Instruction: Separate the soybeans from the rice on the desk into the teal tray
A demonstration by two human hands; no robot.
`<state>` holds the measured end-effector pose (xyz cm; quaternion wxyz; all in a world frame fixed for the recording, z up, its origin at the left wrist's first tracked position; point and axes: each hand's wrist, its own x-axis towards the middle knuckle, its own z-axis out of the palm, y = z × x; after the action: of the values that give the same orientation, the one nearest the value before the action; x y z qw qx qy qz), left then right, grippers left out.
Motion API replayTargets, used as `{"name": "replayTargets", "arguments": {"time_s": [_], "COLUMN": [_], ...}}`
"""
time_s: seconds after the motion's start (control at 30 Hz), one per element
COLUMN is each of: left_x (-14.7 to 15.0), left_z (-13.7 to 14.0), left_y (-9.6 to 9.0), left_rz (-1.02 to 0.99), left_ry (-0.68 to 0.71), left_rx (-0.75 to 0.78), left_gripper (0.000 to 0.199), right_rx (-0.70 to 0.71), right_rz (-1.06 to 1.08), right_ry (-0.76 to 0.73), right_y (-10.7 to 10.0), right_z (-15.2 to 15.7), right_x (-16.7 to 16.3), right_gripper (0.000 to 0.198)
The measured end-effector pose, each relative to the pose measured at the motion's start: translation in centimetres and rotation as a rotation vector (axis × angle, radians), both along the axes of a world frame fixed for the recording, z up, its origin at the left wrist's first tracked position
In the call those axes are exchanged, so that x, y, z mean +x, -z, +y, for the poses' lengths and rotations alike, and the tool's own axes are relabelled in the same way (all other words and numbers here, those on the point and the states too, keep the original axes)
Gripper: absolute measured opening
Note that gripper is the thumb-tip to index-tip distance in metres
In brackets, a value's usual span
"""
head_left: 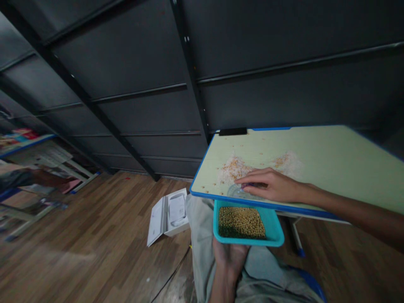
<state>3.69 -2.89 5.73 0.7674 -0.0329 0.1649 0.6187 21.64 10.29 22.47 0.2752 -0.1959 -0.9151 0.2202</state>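
Observation:
My left hand (231, 255) supports a turquoise plastic tray (274, 227) from below, just under the table's near edge. Inside lie pale yellow, soybean-like beans (244, 221), with small green ones (229, 231) towards the near left corner. My right hand (273, 184) reaches in from the right over the tabletop, its fingers closed on a clear, round plastic piece (235, 191) beside that edge. Something purple shows under the fingers, mostly hidden. Just beyond them lies a heap of white rice-like grains mixed with orange bits (233, 169). A second such heap (288, 164) lies to the right.
The pale table (328, 155) has a blue rim, with a black flat object (232, 131) at its far edge. An open white box (168, 214) and a cable (173, 273) lie on the wooden floor. Another person's leg (34, 179) shows near a table at far left.

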Motion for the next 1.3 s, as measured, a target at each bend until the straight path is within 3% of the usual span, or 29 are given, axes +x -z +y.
{"name": "replayTargets", "arguments": {"time_s": [0.43, 0.8, 1.3], "left_x": [0.11, -0.11, -0.01], "left_z": [-0.05, -0.15, -0.07], "left_y": [-0.32, -0.25, -0.38], "left_rz": [-0.017, -0.020, -0.009], "left_ry": [-0.006, -0.006, -0.008], "left_rx": [-0.023, -0.044, -0.043], "left_gripper": [0.040, 0.039, 0.038], "right_rx": [0.041, 0.105, 0.143], "right_rz": [-0.013, -0.051, -0.052], "right_ry": [-0.007, 0.103, 0.053], "right_y": [0.05, 0.28, 0.79], "right_z": [-0.12, 0.49, 0.05], "right_x": [-0.06, -0.11, -0.05], "right_gripper": [0.031, 0.032, 0.043]}}
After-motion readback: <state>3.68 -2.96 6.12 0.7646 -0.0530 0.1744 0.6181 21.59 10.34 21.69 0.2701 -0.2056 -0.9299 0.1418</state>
